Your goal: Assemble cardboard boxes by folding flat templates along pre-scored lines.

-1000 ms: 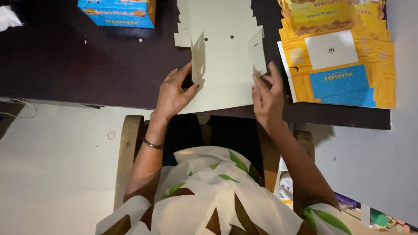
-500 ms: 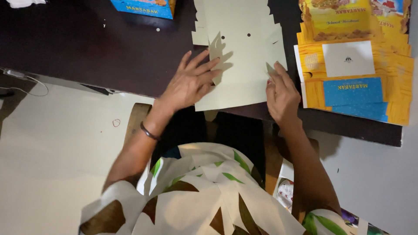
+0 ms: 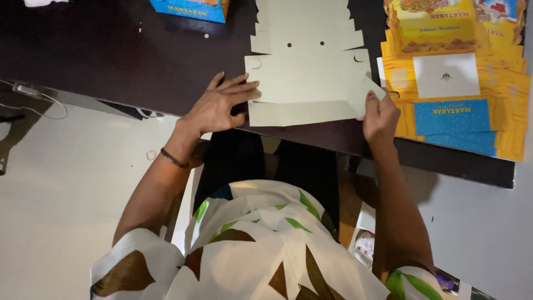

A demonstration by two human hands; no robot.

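Observation:
A flat, pale cardboard box blank (image 3: 304, 66) with die-cut flaps and small holes lies printed side down on the dark table (image 3: 139, 61). My left hand (image 3: 219, 105) rests with fingers spread on the blank's near left corner, pressing it down. My right hand (image 3: 378, 114) pinches the blank's right side flap, which is bent up a little. The near strip of the blank is folded along a crease.
A stack of flat yellow and blue printed box blanks (image 3: 455, 78) lies to the right on the table. A blue folded box (image 3: 189, 8) stands at the far edge. A thin cable (image 3: 39, 100) hangs at the left. The table's front edge is close to my body.
The left side flap that stood upright now lies flat under my left hand. My right hand has shifted outward to the right flap's edge.

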